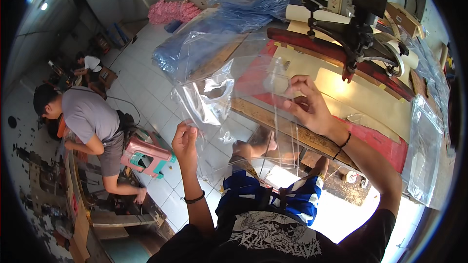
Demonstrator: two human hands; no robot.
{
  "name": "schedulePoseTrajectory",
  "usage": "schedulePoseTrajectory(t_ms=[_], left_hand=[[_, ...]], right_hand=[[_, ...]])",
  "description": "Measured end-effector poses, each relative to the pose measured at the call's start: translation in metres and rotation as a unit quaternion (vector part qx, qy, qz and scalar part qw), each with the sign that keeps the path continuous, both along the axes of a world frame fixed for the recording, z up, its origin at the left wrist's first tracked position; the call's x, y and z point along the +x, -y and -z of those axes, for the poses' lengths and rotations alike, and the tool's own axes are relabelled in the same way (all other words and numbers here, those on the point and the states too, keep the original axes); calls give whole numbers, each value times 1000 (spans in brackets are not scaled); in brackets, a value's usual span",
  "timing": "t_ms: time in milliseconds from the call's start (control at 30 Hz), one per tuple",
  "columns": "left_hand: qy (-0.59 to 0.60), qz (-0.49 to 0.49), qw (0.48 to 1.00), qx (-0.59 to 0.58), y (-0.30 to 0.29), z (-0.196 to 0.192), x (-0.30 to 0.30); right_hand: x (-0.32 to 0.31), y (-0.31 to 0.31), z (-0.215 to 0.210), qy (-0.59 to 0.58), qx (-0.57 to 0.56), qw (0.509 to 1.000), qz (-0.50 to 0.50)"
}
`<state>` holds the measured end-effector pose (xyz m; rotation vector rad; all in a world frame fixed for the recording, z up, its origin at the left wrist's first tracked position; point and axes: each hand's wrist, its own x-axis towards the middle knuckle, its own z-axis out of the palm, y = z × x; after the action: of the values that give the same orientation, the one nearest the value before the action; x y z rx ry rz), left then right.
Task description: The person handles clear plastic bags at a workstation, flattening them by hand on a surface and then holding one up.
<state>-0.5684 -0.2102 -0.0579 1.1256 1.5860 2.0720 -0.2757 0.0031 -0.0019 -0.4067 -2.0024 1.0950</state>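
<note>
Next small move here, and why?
I'd probably ease the left hand gently away from the right hand to flatten the clear, thin plastic sheet. Both hands appear to hold it up in the air, and its left part looks bowed and rippled, with bright glare along the folds.

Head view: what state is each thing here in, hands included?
Left hand: pinching the clear plastic.
Right hand: fingers bent, at the clear plastic; grip unclear.
Clear plastic: held up, creased.
Blue plastic: piled in loose layers.
Pink bundle: heaped.
Ceiling light: lit.
Machine: cannot tell whether it is running.
</note>
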Motion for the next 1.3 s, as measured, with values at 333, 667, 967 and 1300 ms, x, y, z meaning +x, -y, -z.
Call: schedulePoseTrajectory(t_ms=[333,667,967,1300], left_hand=[[1,84,996,-11,5,-20,20],[-165,-106,979,-50,8,-31,24],[-147,-139,979,12,1,-24,37],[42,5,998,35,13,-32,24]], right_hand=[[3,3,8,9,-147,986,-80],[9,6,2,23,-15,995,-96],[4,20,-7,128,-21,991,-15],[3,19,-6,131,33,990,-42]])
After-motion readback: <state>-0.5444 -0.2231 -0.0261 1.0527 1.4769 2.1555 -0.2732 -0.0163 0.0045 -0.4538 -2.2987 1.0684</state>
